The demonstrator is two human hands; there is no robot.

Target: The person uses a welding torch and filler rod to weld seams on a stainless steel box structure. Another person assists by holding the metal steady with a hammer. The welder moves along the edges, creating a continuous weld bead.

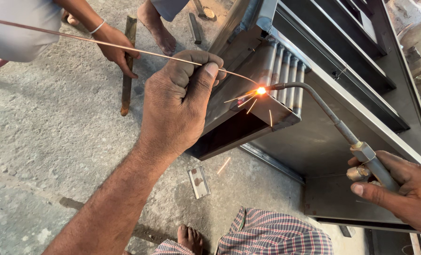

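Thin filler rod [102, 42] is pinched betw. thumb & fingers of left hand [177, 99], tip fed to glowing joint [261, 90] on metal coil unit [267, 101]. Torch [333, 123] is gripped by right hand [399, 189], fingers closed round its handle. Co-worker's hand [116, 47] rests nr a wooden stick [128, 66] on concrete floor [54, 141].

One head-worn camera looks steeply down from just above the person's hands, close to the work. It faces a metal frame [342, 80] on the concrete floor [45, 141], with the person's own foot [190, 237] at the bottom edge.
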